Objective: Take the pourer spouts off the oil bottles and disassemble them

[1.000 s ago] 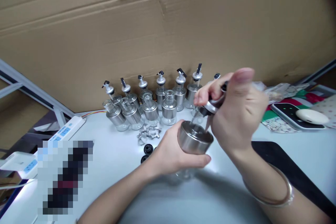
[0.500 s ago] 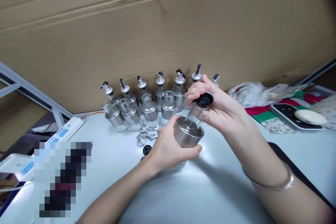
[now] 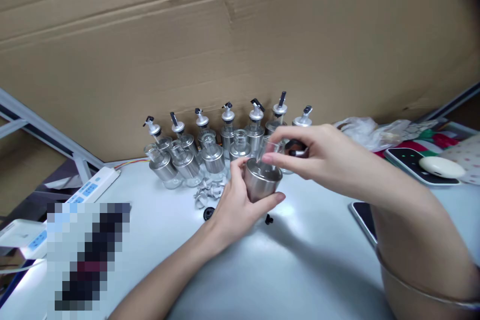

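My left hand (image 3: 238,212) is closed around the metal band of a glass bottle (image 3: 261,187), with the thumb along the near side. The bottle is located in front of me, near the middle of the tabletop (image 3: 161,230). My fingers conceal its base; contact with the tabletop cannot be determined.

My right hand (image 3: 324,152) is positioned at the bottle's clear glass neck. Thumb and forefinger lie on either side of the neck. A black-and-silver pourer (image 3: 296,146) is retained in the curl of the same hand, partly hidden by the fingers.

Adjacent components are arranged as follows. A front row of four open bottles (image 3: 213,159) stands behind and to the left of the held bottle. Behind these, along the cardboard panel (image 3: 150,60), stands a row of seven bottles fitted with silver pourer tops (image 3: 228,112). A loose pile of silver parts (image 3: 210,191) lies in front of the open bottles. A black ring-shaped stopper (image 3: 209,214) lies just beside my left hand, and a small black piece (image 3: 269,219) lies below the held bottle. A white power strip (image 3: 99,180) runs along the left edge.
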`<state>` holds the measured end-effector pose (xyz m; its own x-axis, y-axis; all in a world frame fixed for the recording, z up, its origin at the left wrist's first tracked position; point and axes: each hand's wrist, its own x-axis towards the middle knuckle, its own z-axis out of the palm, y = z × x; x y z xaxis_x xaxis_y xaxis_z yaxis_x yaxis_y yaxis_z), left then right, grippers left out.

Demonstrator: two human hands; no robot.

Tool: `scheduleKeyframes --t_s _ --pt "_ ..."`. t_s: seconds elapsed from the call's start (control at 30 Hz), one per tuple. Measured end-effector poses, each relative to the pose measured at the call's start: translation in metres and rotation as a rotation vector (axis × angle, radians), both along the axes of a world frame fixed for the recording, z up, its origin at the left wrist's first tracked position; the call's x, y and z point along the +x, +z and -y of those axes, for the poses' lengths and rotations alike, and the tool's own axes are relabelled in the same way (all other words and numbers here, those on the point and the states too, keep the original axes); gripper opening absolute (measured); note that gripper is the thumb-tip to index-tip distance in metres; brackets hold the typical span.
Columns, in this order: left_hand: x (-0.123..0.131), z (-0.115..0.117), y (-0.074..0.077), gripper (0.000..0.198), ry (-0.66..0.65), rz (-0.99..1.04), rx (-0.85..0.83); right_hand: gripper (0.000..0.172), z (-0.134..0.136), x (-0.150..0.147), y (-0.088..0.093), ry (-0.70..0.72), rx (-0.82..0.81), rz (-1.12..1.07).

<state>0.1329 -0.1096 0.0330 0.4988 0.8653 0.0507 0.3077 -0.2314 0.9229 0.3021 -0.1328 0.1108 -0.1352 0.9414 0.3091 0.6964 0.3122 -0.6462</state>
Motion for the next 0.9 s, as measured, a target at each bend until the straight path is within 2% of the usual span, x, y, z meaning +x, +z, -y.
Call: scheduleKeyframes --t_s 0.1,0.23,0.3,0.43,0.6,0.77,0.9 --pt "0.001 -0.004 -0.002 0.068 -0.029 -0.043 0.122 0.023 -0.002 -0.002 0.0 0.011 0.025 0.136" --pt "-0.003 -0.015 0.002 0.048 0.031 -0.11 0.471 0.023 -0.006 0.003 -0.002 -0.14 0.132 0.236" --pt "-0.008 -0.02 0.007 0.034 0.059 -0.069 0.562 0.022 -0.008 0.008 -0.004 -0.21 0.164 0.276" --pt "-0.018 -0.026 0.017 0.025 0.116 0.029 0.618 0.021 -0.015 0.016 -0.014 -0.315 0.157 0.374" --pt "-0.023 -0.03 0.021 0.022 0.141 0.063 0.582 0.019 -0.03 0.013 -0.03 -0.345 0.069 0.508" --pt "-0.029 -0.033 0.026 0.007 0.192 0.08 0.594 0.018 -0.041 0.006 -0.04 -0.309 0.024 0.543" --pt "-0.033 -0.032 0.028 0.004 0.206 0.115 0.596 0.015 -0.045 0.013 -0.045 -0.249 0.028 0.436"
